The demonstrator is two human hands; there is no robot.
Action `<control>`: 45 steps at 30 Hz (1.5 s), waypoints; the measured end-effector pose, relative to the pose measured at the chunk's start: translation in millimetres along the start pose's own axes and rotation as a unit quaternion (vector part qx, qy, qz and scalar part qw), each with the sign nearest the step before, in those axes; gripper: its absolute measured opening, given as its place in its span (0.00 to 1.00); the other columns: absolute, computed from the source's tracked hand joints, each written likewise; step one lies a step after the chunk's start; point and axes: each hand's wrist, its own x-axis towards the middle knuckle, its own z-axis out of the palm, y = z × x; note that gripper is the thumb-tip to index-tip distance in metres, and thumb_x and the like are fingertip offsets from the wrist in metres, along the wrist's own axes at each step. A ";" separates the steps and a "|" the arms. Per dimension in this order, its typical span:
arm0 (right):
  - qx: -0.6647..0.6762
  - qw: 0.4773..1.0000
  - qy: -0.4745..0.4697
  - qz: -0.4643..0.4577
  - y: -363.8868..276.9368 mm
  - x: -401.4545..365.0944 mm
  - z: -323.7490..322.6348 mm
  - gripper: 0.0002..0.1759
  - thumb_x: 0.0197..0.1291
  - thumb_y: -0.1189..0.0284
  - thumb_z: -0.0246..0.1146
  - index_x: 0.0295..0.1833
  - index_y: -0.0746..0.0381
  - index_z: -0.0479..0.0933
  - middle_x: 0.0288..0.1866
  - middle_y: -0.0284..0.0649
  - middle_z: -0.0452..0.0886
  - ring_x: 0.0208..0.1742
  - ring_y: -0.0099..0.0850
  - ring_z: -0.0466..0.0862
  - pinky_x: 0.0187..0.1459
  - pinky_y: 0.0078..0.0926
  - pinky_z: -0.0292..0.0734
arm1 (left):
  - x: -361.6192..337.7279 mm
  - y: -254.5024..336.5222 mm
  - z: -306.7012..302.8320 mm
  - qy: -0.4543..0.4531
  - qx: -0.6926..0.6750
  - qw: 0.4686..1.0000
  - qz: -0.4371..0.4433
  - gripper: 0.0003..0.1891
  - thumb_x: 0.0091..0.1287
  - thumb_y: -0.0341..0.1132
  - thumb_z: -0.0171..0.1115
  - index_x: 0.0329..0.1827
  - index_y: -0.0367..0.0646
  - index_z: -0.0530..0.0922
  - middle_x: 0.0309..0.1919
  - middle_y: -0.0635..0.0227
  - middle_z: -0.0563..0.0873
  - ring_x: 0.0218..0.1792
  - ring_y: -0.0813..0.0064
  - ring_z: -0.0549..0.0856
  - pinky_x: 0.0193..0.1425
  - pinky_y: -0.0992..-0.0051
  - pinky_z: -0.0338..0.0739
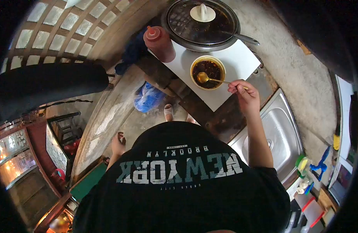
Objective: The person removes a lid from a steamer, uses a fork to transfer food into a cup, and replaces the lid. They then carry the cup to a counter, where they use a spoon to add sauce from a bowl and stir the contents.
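My right hand (245,95) is closed on the handle of a gold-coloured spoon (202,77). The spoon's bowl rests in dark brown sauce with floating bits, inside a round, pale-rimmed bowl (224,73). That bowl stands on a white board (241,58). My left hand (119,143) hangs low at my side, away from the board, with loosely curved fingers and nothing visible in it. Behind the sauce bowl is a wide pan with a glass lid (183,19), a metal utensil handle (247,39) sticking out at its right.
A red squeeze bottle (159,44) stands on the board's left side. A steel sink (280,128) lies to the right, with a sponge (302,163) and blue item (322,165) beyond it. A blue plastic bag (148,98) is on the floor.
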 end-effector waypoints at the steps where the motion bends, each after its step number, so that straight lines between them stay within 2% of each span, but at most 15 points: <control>1: 0.004 1.000 -0.005 0.005 -0.4 -0.1 -0.9 0.11 0.68 0.72 0.56 0.47 0.68 0.79 0.43 0.42 0.82 0.42 0.29 0.81 0.47 0.25 0.74 | -1.0 0.3 1.0 0.003 0.003 1.000 0.003 0.15 0.58 0.27 0.60 0.49 0.45 0.74 0.38 0.61 0.82 0.44 0.59 0.80 0.49 0.64 0.73; 5: 0.000 0.999 -0.014 0.034 3.3 -0.7 -3.3 0.11 0.67 0.72 0.56 0.46 0.68 0.79 0.43 0.42 0.83 0.42 0.29 0.82 0.47 0.25 0.74 | -3.6 1.3 2.9 0.009 0.004 1.000 -0.005 0.15 0.57 0.27 0.60 0.49 0.44 0.74 0.37 0.61 0.82 0.43 0.59 0.80 0.49 0.63 0.73; 7: -0.015 1.000 -0.007 0.024 -0.2 0.1 -5.0 0.11 0.67 0.72 0.56 0.46 0.68 0.79 0.42 0.42 0.83 0.42 0.29 0.81 0.46 0.24 0.73 | -5.3 -2.9 5.2 0.021 -0.006 1.000 0.010 0.15 0.57 0.27 0.60 0.49 0.44 0.74 0.37 0.61 0.82 0.43 0.59 0.80 0.49 0.63 0.73; 13: -0.020 0.999 -0.028 0.027 -7.5 3.3 -8.7 0.11 0.67 0.71 0.56 0.44 0.68 0.80 0.40 0.40 0.83 0.41 0.28 0.81 0.45 0.24 0.73 | -12.8 6.3 1.5 -0.001 0.026 0.999 -0.029 0.16 0.57 0.27 0.61 0.49 0.45 0.74 0.37 0.62 0.82 0.44 0.58 0.80 0.50 0.63 0.72; 17: -0.056 0.998 -0.034 0.012 -6.0 8.5 -17.3 0.11 0.67 0.70 0.57 0.44 0.68 0.80 0.41 0.39 0.83 0.41 0.28 0.81 0.45 0.23 0.72 | -16.4 -7.9 10.5 0.009 0.006 1.000 -0.013 0.16 0.57 0.27 0.61 0.50 0.46 0.73 0.37 0.61 0.82 0.44 0.57 0.80 0.51 0.61 0.71; 20: -0.022 0.999 -0.038 0.012 -11.6 11.3 -15.2 0.11 0.67 0.71 0.57 0.44 0.67 0.80 0.40 0.39 0.83 0.41 0.27 0.81 0.45 0.23 0.73 | -19.3 -3.8 10.1 0.007 -0.009 1.000 -0.024 0.17 0.57 0.27 0.61 0.50 0.46 0.73 0.37 0.61 0.82 0.45 0.57 0.80 0.51 0.61 0.71; 23: -0.023 0.998 -0.056 0.036 -9.9 12.4 -14.3 0.11 0.68 0.71 0.56 0.44 0.67 0.80 0.40 0.39 0.83 0.40 0.27 0.81 0.45 0.23 0.73 | -21.3 -2.9 10.4 0.000 -0.008 1.000 -0.029 0.17 0.57 0.27 0.60 0.50 0.46 0.73 0.38 0.60 0.82 0.45 0.56 0.79 0.51 0.60 0.72; 28: -0.037 0.998 -0.038 0.027 -12.5 14.5 -19.5 0.11 0.68 0.71 0.55 0.45 0.67 0.79 0.40 0.40 0.82 0.41 0.28 0.81 0.45 0.23 0.73 | -26.3 4.1 8.6 -0.002 0.016 0.999 -0.038 0.16 0.57 0.27 0.60 0.50 0.46 0.73 0.38 0.60 0.82 0.45 0.54 0.79 0.50 0.61 0.72; 45: -0.065 0.994 -0.077 0.038 -26.2 20.9 -26.3 0.10 0.68 0.71 0.56 0.43 0.66 0.79 0.40 0.39 0.81 0.40 0.27 0.80 0.44 0.23 0.72 | -31.4 3.2 14.0 0.003 -0.015 0.998 -0.055 0.16 0.58 0.27 0.60 0.50 0.46 0.74 0.38 0.59 0.82 0.43 0.56 0.81 0.47 0.62 0.74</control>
